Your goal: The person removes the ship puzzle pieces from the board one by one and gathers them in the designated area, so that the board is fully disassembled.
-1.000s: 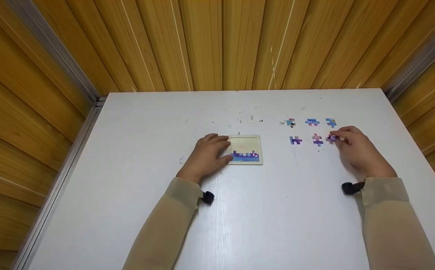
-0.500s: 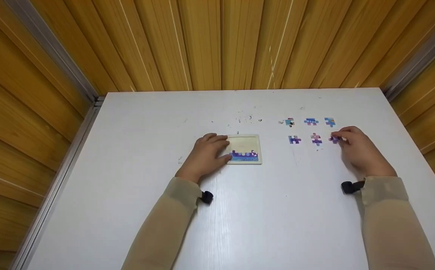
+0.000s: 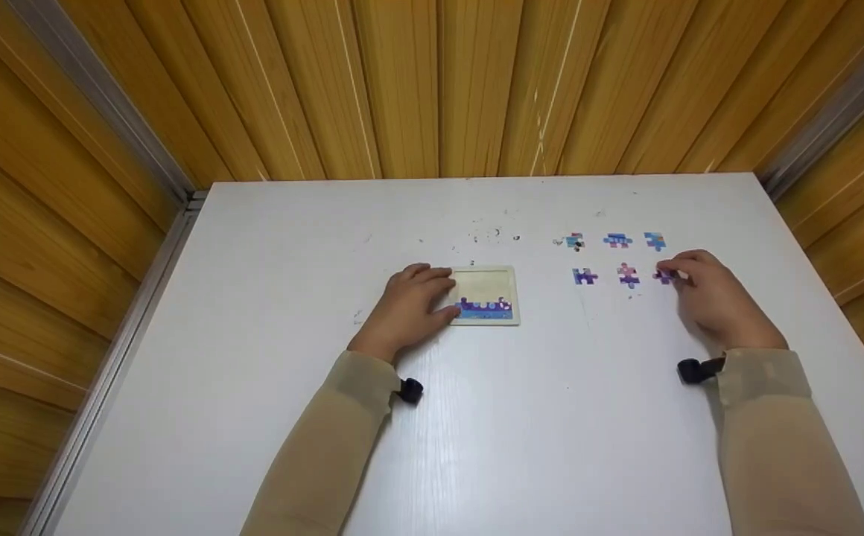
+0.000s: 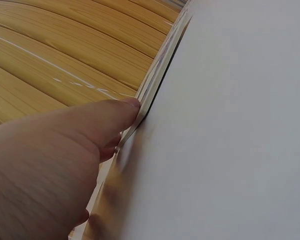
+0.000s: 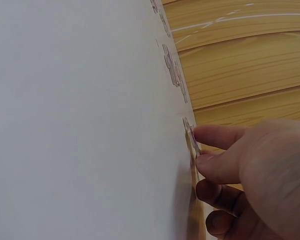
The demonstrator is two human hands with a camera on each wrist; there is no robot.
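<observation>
My left hand point(image 3: 410, 309) rests along the left side of a small pale puzzle tray point(image 3: 486, 283), fingers and thumb fairly straight over its edge. Joined blue and purple puzzle pieces point(image 3: 486, 309) fill the tray's lower part; bare board shows above them. In the left wrist view the thumb point(image 4: 125, 110) touches the tray rim point(image 4: 160, 70). Farther right, my right hand point(image 3: 719, 301) pinches a purple puzzle piece point(image 3: 663, 275) between thumb and index finger. That piece appears tilted up at the white surface in the right wrist view, partly hidden by the fingertips.
Left of the right hand lie a pink-purple piece point(image 3: 628, 275) and a purple piece point(image 3: 585, 276). Behind them sit a teal piece point(image 3: 574, 240), a blue piece point(image 3: 617, 240) and a blue-orange piece point(image 3: 655, 240). Wood-patterned panels point(image 3: 402, 89) stand beyond the white table point(image 3: 514, 432).
The right hand has shifted the purple piece slightly to the right, away from the pink-purple one, mostly in the first half second. The left hand stays on the tray.
</observation>
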